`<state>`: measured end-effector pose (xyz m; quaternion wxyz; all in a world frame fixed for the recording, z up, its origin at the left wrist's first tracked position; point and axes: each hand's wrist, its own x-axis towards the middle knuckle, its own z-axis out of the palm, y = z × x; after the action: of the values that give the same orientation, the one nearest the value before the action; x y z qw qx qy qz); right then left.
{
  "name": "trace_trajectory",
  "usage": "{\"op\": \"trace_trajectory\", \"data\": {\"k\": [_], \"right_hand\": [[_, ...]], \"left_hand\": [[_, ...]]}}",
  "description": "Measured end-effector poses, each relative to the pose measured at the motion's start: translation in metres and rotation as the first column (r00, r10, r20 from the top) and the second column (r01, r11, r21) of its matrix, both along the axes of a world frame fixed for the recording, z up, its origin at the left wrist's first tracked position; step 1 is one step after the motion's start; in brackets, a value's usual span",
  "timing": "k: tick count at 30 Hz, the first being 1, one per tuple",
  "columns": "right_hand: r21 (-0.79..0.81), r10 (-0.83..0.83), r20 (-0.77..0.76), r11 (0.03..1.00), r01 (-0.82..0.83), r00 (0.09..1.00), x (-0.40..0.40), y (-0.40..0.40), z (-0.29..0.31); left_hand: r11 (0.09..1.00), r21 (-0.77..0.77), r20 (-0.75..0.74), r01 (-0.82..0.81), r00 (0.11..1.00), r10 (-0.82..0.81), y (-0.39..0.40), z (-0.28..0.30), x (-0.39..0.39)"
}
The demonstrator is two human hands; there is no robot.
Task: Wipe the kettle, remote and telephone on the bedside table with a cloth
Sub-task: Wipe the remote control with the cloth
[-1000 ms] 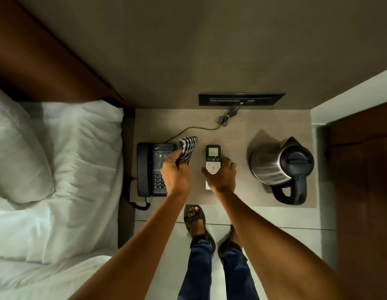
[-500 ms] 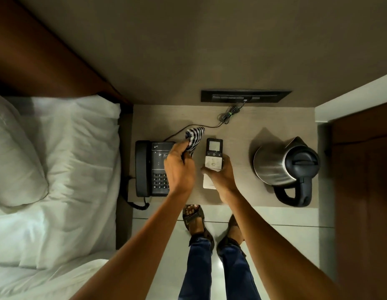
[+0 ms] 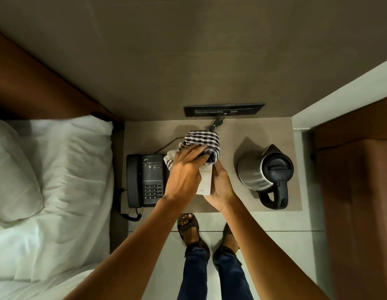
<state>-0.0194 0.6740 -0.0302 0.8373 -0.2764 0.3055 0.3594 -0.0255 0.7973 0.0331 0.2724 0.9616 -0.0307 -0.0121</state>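
Note:
My left hand point(image 3: 185, 176) grips a black-and-white striped cloth point(image 3: 202, 140) and presses it over the top end of the white remote point(image 3: 205, 182). My right hand point(image 3: 223, 187) holds the remote from its right side and below, lifted above the bedside table point(image 3: 231, 131). The remote's upper half is hidden under the cloth. A black telephone point(image 3: 145, 180) lies at the table's left, just left of my left hand. A steel kettle point(image 3: 266, 172) with a black lid and handle stands at the right, apart from both hands.
A black switch panel point(image 3: 224, 109) sits on the wall behind the table, with a cable point(image 3: 214, 124) running down to the phone. A bed with a white pillow point(image 3: 13, 169) and sheets lies left. A brown panel point(image 3: 357, 191) stands right. My sandalled feet are on the floor below.
My right hand has lifted the remote off the table. My left hand has swung the cloth rightward from over the telephone onto the remote's upper end, which it now covers.

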Motion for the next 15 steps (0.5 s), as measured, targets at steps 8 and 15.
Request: {"op": "trace_trajectory", "data": {"k": [8, 15], "right_hand": [[0.127, -0.043, -0.060, 0.991, 0.050, 0.997, -0.018, 0.001, -0.016], [-0.023, 0.035, 0.054, 0.999, -0.034, 0.998, -0.014, 0.005, -0.003]], "left_hand": [[1.000, 0.001, -0.034, -0.028, 0.999, 0.028, -0.004, 0.000, -0.052], [0.986, -0.043, -0.015, -0.162, 0.987, 0.162, -0.012, 0.014, 0.001]]}}
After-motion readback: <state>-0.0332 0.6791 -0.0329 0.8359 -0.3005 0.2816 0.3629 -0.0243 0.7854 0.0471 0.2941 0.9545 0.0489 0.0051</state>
